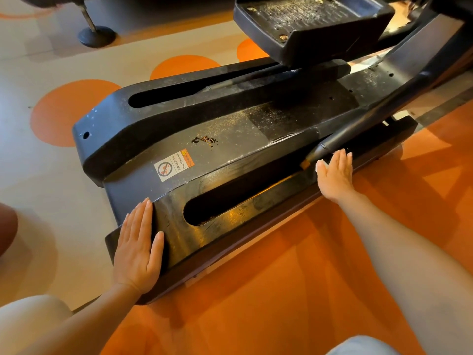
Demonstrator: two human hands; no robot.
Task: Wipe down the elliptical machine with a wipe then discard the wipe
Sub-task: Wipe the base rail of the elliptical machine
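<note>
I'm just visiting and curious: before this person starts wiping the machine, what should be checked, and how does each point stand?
1. Wipe in hand: not ok; the left hand and right hand lie flat and bare.
2. Wipe within view: not ok; none shows.
3. Dirt located: ok; grit and a dark smear on the elliptical base.
4. Pedal off that patch: ok.
5. Bin for discarding: cannot tell.

base cover (230, 139): black plastic, dusty, scuffed, glossy lower centre | pedal (307, 24): ribbed black plastic, gritty | sticker (174, 165): smooth printed paper | floor (256, 290): matt orange and beige
</note>
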